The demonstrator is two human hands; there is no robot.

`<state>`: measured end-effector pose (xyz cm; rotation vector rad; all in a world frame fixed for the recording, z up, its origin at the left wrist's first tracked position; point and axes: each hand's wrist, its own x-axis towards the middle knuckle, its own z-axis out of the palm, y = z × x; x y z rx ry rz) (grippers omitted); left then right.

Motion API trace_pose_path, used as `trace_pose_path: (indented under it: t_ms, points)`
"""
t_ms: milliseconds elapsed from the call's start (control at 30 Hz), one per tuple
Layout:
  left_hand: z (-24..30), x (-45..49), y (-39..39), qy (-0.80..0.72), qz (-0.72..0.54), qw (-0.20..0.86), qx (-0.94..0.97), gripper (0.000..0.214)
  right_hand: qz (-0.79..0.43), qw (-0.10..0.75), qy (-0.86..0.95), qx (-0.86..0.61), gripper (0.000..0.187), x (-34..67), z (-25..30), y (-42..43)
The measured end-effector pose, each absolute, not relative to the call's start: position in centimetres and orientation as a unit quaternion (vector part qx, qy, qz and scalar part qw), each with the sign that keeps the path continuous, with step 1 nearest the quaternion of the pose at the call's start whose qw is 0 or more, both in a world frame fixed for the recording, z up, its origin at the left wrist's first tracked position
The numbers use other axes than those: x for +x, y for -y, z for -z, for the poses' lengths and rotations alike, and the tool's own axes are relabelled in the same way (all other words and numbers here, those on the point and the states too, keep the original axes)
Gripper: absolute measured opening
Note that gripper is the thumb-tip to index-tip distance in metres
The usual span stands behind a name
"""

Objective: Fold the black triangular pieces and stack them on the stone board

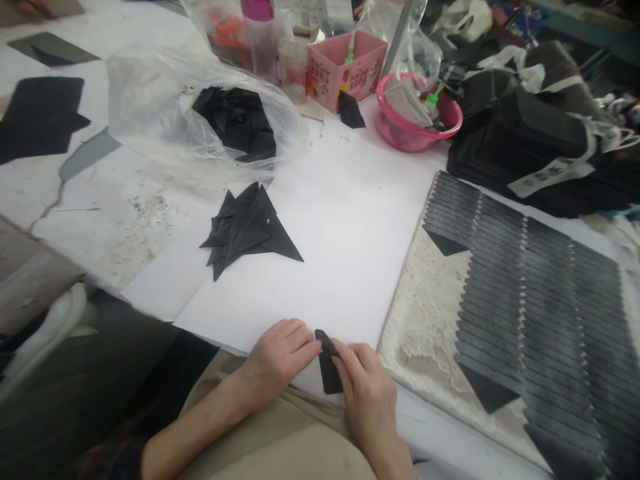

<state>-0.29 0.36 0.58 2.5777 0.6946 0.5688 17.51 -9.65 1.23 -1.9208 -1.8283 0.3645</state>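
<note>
A small black cut piece (329, 368) lies at the near edge of the white sheet (340, 227). My left hand (280, 357) is curled with its fingertips pinching the piece's top left corner. My right hand (369, 390) presses on the piece from the right, its fingers closed on the upper edge. A loose pile of black triangular pieces (249, 230) lies further up the sheet, apart from both hands.
A board (415, 320) on the right carries several overlapping rows of black pieces (540, 293). Behind are a clear plastic bag of black pieces (200, 107), a pink box (345, 67), a pink bowl (417, 117) and stacked black bundles (540, 133).
</note>
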Motion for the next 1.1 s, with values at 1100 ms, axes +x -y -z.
trace_pose_path:
  t_ms: [1100]
  points:
    - [0.0,-0.2,0.1,-0.274,-0.245,0.139,0.919,0.012,-0.022,0.212,0.718,-0.662,0.035,17.3,-0.1,10.0]
